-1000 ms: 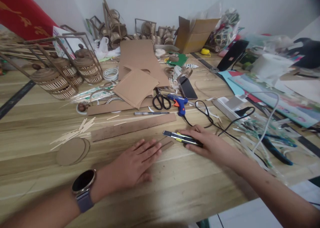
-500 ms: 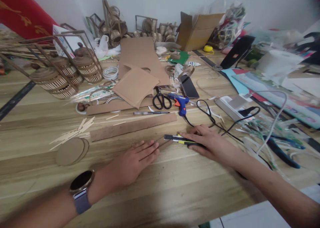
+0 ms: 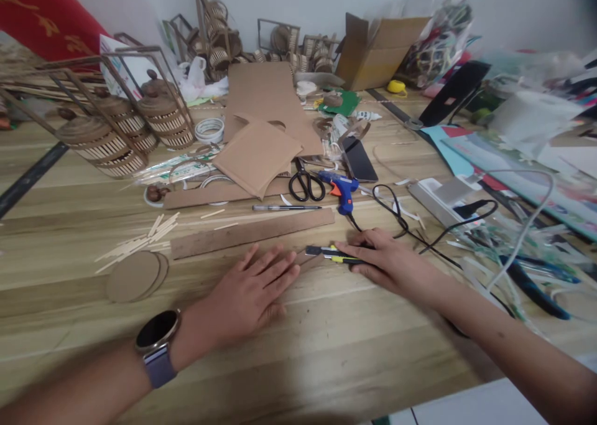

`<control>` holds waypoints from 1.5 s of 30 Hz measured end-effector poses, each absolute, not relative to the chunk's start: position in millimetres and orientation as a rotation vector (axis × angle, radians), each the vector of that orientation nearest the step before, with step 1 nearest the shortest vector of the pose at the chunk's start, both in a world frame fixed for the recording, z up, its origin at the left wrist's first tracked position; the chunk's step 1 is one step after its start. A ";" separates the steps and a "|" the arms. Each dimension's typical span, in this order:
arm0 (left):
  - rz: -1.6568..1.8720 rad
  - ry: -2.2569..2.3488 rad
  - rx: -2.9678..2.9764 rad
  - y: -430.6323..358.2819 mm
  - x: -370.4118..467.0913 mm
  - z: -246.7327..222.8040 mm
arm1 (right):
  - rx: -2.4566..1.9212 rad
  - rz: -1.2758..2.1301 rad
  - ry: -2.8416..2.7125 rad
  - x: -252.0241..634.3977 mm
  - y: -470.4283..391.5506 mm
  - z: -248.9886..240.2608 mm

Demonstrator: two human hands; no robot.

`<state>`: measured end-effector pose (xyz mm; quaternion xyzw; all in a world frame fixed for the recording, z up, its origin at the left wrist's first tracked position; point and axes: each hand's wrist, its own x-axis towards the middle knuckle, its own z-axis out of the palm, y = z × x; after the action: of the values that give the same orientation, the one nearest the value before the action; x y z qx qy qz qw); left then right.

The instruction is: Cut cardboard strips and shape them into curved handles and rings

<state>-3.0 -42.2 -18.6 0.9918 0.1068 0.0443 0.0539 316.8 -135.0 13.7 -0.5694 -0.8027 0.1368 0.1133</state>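
My left hand [image 3: 254,285], with a watch at its wrist, lies palm down with fingers spread over the table. A small brown cardboard piece [image 3: 308,262] sticks out past its fingertips; the rest of that piece is hidden under the hand. My right hand [image 3: 389,263] is closed around a black and yellow utility knife [image 3: 342,255], held low and nearly flat. The knife's dark front end points left and lies over or against the cardboard piece; I cannot tell whether it touches. Just beyond my left hand is a long cardboard strip [image 3: 252,233].
Cardboard discs [image 3: 133,277] and thin wooden sticks [image 3: 144,241] lie at left. Farther back are a pen [image 3: 286,208], scissors [image 3: 306,185], a blue glue gun [image 3: 344,191] with its cable, and a phone [image 3: 359,158]. Slatted lanterns [image 3: 105,145] stand back left; a power strip [image 3: 443,204] is at right.
My left hand's fingers have spread wider and lifted slightly at the tips. The knife stays in my right hand in nearly the same spot. The whole view has shifted a little.
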 end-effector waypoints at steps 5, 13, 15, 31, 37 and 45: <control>0.160 0.345 3.025 -43.0 -2.6 -20.5 | -1.656 0.342 -2.369 316.8 -138.4 10.8; 0.107 0.383 3.060 -45.6 -1.1 -18.2 | -1.737 0.204 -2.359 308.4 -150.3 12.3; 0.108 0.427 3.078 -49.7 0.4 -18.4 | -1.757 0.187 -2.361 305.7 -150.1 13.1; 0.161 0.577 3.061 -63.2 5.0 -19.4 | -1.843 -0.066 -2.411 294.9 -156.5 13.9; 0.135 0.570 3.045 -62.6 5.1 -19.4 | -1.855 -0.123 -2.384 286.8 -163.3 12.3; 0.122 0.569 3.023 -61.4 4.4 -19.5 | -1.938 -0.167 -2.366 273.4 -175.0 13.2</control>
<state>4.4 -61.4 -19.5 0.9815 0.1846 0.0395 0.0315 273.4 -175.0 13.2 -0.6323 -0.7718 -0.0545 0.0392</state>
